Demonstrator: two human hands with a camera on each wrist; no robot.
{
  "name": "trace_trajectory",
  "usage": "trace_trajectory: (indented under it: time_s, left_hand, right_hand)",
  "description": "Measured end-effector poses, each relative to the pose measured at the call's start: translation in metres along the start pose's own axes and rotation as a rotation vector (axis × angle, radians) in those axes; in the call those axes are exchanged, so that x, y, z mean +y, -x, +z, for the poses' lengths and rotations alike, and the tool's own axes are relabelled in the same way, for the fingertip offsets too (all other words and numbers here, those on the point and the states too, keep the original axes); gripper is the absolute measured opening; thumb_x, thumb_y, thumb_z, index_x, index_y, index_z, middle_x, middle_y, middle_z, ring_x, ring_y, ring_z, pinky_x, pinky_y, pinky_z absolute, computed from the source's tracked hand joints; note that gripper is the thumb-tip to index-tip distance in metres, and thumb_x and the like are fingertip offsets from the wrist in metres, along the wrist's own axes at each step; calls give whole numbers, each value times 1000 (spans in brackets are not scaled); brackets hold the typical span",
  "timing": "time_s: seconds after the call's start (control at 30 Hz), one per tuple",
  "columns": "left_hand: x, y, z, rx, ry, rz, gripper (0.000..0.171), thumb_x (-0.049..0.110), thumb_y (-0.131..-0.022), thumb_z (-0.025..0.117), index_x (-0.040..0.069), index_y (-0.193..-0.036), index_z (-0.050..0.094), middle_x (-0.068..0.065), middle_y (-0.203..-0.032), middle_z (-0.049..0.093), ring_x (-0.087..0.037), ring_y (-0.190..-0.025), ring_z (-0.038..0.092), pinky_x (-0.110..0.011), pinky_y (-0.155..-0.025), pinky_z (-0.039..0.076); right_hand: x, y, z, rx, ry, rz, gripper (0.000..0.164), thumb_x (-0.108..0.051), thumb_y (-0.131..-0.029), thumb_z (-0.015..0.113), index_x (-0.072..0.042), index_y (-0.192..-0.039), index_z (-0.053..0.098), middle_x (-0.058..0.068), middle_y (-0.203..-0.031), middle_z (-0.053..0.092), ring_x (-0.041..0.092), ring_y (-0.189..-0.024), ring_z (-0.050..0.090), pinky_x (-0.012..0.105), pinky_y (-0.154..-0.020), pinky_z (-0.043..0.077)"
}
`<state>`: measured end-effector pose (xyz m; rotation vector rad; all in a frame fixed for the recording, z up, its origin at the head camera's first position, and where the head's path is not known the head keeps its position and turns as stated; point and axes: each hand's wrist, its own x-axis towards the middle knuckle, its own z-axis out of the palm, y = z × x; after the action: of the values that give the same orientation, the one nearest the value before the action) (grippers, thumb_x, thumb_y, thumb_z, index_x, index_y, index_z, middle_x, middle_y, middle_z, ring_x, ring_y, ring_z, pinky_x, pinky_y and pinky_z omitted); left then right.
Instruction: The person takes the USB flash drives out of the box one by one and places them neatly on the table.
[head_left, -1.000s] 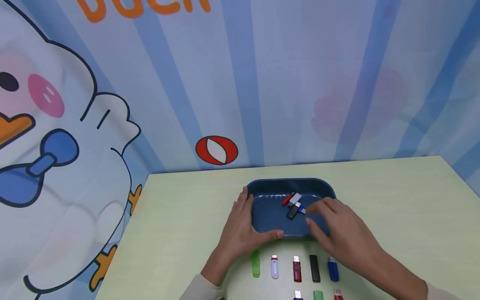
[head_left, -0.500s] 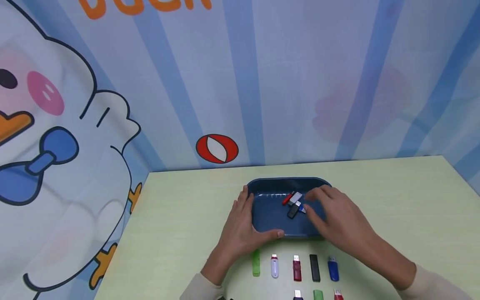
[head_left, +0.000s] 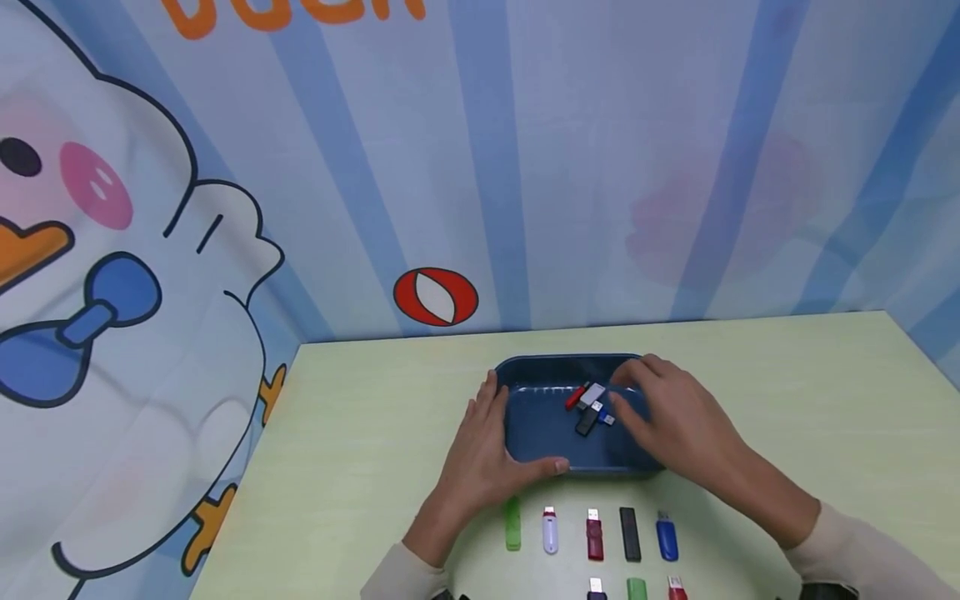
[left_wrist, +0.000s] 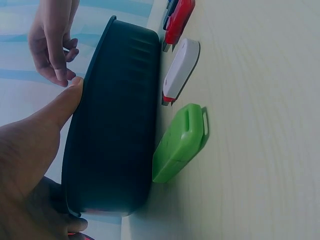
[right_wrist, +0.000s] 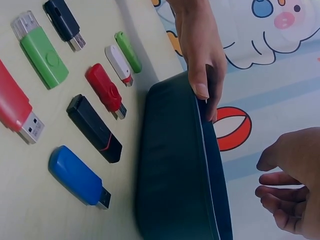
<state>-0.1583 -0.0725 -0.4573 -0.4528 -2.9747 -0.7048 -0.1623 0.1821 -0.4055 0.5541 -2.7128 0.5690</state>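
Observation:
My left hand (head_left: 480, 467) grips the left end of a dark blue tray (head_left: 540, 437), its thumb on the near rim. Inside the tray lies a small pile of USB sticks: a red one (head_left: 574, 397), a silver-grey one (head_left: 592, 394), a black one (head_left: 587, 422) and a blue one (head_left: 607, 417). Over the tray's right side hovers my right hand (head_left: 678, 421), fingers loosely bent, just right of the pile. In the right wrist view nothing shows between the fingers of that right hand (right_wrist: 295, 180).
In front of the tray stands a row of USB sticks: green (head_left: 512, 525), white (head_left: 551, 533), dark red (head_left: 594, 539), black (head_left: 630, 535) and blue (head_left: 667, 539). A nearer row, partly cut off, includes a green stick (head_left: 637, 590) and a red one (head_left: 677, 591). A printed cloth (head_left: 570, 167) hangs behind the table.
My right hand has moved a little left and away from me over the tray, uncovering more of its near right corner. The left hand and the USB sticks stay put.

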Motion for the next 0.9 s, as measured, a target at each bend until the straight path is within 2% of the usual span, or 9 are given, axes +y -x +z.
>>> trace_trajectory:
  time_s: [0.27,0.5,0.7,0.9]
  left_hand:
    - [0,0,0,-6,0,0,122,89,-62,49,5,-149,27,-6,-158,6,-18,-141,6,-39,-112,11]
    - [0,0,-1,-8,8,5,122,88,-63,50,5,-149,27,-6,-158,6,-18,-141,6,-39,-112,11]
    - [-1,0,-2,-12,9,0,122,88,-63,49,5,-149,27,-6,-158,6,-18,-141,7,-39,-112,11]
    - [-2,-1,-2,-15,8,9,121,88,-64,48,5,-149,26,-6,-158,6,-17,-141,6,-38,-112,11]
  right_hand:
    - [2,-9,5,-30,-18,-18,26,-31,-88,65,-11,-104,63,2,-97,60,16,-84,58,36,-69,52]
    - [1,-20,12,-108,-10,7,29,-33,-88,64,-10,-104,64,3,-97,62,17,-85,59,36,-70,53]
    - [1,-27,24,-209,37,53,42,-39,-82,70,-5,-106,63,7,-98,64,17,-85,58,36,-71,52]
    - [3,-27,32,-243,78,41,51,-45,-74,76,-4,-102,64,6,-92,63,14,-76,55,33,-64,51]
